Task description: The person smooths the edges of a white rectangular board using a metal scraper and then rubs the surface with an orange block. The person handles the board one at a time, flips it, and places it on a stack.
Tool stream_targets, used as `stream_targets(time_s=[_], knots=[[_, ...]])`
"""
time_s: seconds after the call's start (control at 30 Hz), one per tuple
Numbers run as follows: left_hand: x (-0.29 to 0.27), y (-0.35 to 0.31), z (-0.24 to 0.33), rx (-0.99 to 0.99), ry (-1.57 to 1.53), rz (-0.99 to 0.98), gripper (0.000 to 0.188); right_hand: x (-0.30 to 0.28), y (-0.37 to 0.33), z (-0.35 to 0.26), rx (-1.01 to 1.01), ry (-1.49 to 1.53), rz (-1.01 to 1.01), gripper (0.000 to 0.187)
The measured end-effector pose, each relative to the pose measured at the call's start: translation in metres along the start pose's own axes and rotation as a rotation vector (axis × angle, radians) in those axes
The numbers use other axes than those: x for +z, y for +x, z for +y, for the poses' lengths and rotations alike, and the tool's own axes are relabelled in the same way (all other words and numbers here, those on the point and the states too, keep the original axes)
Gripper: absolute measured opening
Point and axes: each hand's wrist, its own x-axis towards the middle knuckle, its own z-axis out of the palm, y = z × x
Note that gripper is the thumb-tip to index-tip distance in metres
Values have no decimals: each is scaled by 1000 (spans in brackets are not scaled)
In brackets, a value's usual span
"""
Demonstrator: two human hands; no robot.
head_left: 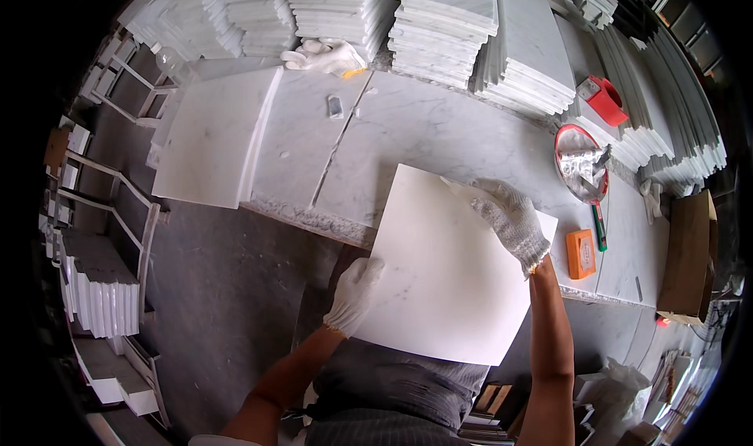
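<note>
A thin white stone tile [439, 273] with faint grey marks is tilted in front of my body, its top part over the workbench. My gloved left hand [356, 293] is closed on the tile's left edge, thumb on the face and fingers hidden behind. On the tile's upper right part rests my gloved right hand [506, 217], its fingers bent. A pale tapered shape shows at those fingertips, too unclear to name. To the right of the tile lie an orange box [581, 254] and a red-rimmed pan [558, 152] with a green handle, holding scraps and a metal tool.
Stacks of marble tiles [443, 34] line the bench's far side. More tiles [212, 144] lie at the bench's left end. White gloves [325, 56], a small grey piece [336, 106], a red tape dispenser [608, 102] and a cardboard box [689, 258] are around. Metal racks [118, 187] stand left.
</note>
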Motion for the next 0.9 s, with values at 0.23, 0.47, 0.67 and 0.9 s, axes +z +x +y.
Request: stream_targets(time_s=[0.23, 0.47, 0.67, 0.9], knots=[[0, -2, 5, 13, -25, -17, 30, 7, 18, 5, 28, -34, 6, 36], [1, 0, 0, 22, -55, -25, 29, 7, 23, 3, 28, -26, -4, 35], [1, 0, 2, 12, -30, -13, 30, 9, 25, 0, 65, 10, -5, 36], [3, -2, 6, 9, -69, -5, 29, 10, 27, 4, 66, 15, 2, 37]])
